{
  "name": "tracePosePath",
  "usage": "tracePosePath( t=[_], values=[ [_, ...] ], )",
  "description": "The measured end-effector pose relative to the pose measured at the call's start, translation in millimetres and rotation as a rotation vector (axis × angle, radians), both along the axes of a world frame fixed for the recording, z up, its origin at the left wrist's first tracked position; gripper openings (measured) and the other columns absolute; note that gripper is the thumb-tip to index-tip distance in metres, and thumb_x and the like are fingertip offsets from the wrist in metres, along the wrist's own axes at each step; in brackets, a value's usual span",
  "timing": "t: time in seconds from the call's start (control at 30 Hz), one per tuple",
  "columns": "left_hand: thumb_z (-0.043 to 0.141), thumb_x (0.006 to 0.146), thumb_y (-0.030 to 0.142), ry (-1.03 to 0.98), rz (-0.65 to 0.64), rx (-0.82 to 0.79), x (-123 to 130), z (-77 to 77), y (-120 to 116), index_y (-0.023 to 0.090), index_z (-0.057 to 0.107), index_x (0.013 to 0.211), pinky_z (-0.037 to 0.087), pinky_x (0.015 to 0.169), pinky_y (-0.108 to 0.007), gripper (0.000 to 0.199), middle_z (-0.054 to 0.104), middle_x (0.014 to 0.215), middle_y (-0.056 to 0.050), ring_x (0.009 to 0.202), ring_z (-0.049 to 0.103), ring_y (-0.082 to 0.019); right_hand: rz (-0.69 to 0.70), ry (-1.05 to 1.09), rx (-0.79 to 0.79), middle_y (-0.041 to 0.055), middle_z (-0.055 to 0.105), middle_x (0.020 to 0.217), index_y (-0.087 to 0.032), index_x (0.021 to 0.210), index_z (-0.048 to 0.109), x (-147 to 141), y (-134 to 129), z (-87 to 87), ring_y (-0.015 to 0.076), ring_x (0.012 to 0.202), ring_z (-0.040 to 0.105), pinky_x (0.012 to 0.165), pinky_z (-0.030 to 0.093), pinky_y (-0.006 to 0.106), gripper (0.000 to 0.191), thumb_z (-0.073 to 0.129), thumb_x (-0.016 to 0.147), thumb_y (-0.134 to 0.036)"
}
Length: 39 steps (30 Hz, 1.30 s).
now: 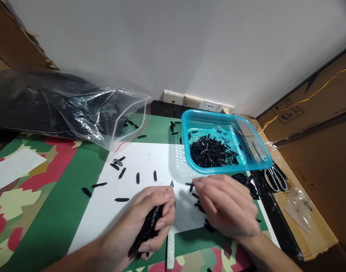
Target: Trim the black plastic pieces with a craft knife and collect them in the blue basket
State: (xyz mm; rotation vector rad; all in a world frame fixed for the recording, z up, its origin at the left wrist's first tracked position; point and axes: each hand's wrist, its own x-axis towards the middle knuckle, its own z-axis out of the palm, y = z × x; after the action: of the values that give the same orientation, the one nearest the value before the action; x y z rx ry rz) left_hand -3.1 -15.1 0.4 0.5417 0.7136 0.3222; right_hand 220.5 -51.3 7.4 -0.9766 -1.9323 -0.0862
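Observation:
My left hand (154,221) is closed round a bunch of black pieces (147,230), low in the middle of the view. Against its fingers stands a white-handled tool (170,249) with a pointed grey tip. To the right, my right hand (228,206) is curled, its fingertips at a small black piece (191,186) over the white sheet (105,223). Whether the fingers grip that piece is blurred. Beyond the hands, a blue basket (187,151) holds a heap of black pieces (211,152). Loose black pieces lie on the sheet, left and right.
A clear zip bag (96,117) with dark contents lies at the back left. Scissors (275,178) and a small plastic bag (299,209) are at the right. Sockets (192,101) line the wall; a cardboard box (317,132) stands at the right edge.

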Motion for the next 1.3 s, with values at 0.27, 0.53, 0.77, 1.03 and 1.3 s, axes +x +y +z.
tracePosePath(
  t=[0.27, 0.53, 0.77, 1.03, 1.3],
  values=[
    [0.060, 0.097, 0.053, -0.003, -0.049, -0.055, -2, 0.6, 3, 0.022, 0.046, 0.068, 0.019, 0.033, -0.019, 0.044, 0.037, 0.053, 0.008, 0.034, 0.023, -0.005, -0.416, -0.277, -0.419, 0.0051, 0.081, 0.099, -0.024, 0.100, 0.077, 53, 46, 44.6, 0.0276, 0.094, 0.072, 0.085, 0.055, 0.046, 0.008, 0.070, 0.103, -0.024],
    [0.062, 0.094, 0.054, -0.009, -0.041, -0.083, -3, 0.3, 2, 0.023, 0.045, 0.071, 0.018, 0.034, -0.020, 0.043, 0.041, 0.057, 0.008, 0.034, 0.024, -0.004, -0.348, -0.387, -0.670, 0.0041, 0.079, 0.092, -0.023, 0.096, 0.082, 41, 83, 42.7, 0.0260, 0.088, 0.070, 0.078, 0.049, 0.040, 0.003, 0.081, 0.094, -0.024],
    [0.057, 0.098, 0.059, 0.039, -0.065, -0.018, -4, -0.5, -1, 0.022, 0.048, 0.070, 0.017, 0.035, -0.021, 0.047, 0.036, 0.055, 0.008, 0.035, 0.024, -0.005, -0.330, -0.367, -0.698, 0.0045, 0.078, 0.091, -0.021, 0.094, 0.081, 42, 89, 34.0, 0.0232, 0.084, 0.069, 0.073, 0.048, 0.036, 0.005, 0.078, 0.092, -0.017],
    [0.057, 0.098, 0.059, 0.024, -0.050, -0.013, -6, -0.7, 0, 0.022, 0.050, 0.070, 0.019, 0.034, -0.020, 0.047, 0.037, 0.054, 0.008, 0.035, 0.025, -0.005, -0.287, -0.202, -0.651, 0.0036, 0.079, 0.106, -0.023, 0.090, 0.076, 46, 82, 40.7, 0.0255, 0.101, 0.071, 0.089, 0.054, 0.041, 0.007, 0.075, 0.094, -0.017],
    [0.064, 0.097, 0.051, -0.165, 0.034, -0.059, 0, -0.6, 3, 0.020, 0.053, 0.070, 0.022, 0.029, -0.017, 0.043, 0.045, 0.054, 0.007, 0.029, 0.031, -0.005, 0.074, 0.355, -0.811, 0.0029, 0.080, 0.088, -0.022, 0.093, 0.080, 22, 31, 60.6, 0.0173, 0.080, 0.075, 0.072, 0.063, 0.027, 0.002, 0.082, 0.094, -0.023]
  ],
)
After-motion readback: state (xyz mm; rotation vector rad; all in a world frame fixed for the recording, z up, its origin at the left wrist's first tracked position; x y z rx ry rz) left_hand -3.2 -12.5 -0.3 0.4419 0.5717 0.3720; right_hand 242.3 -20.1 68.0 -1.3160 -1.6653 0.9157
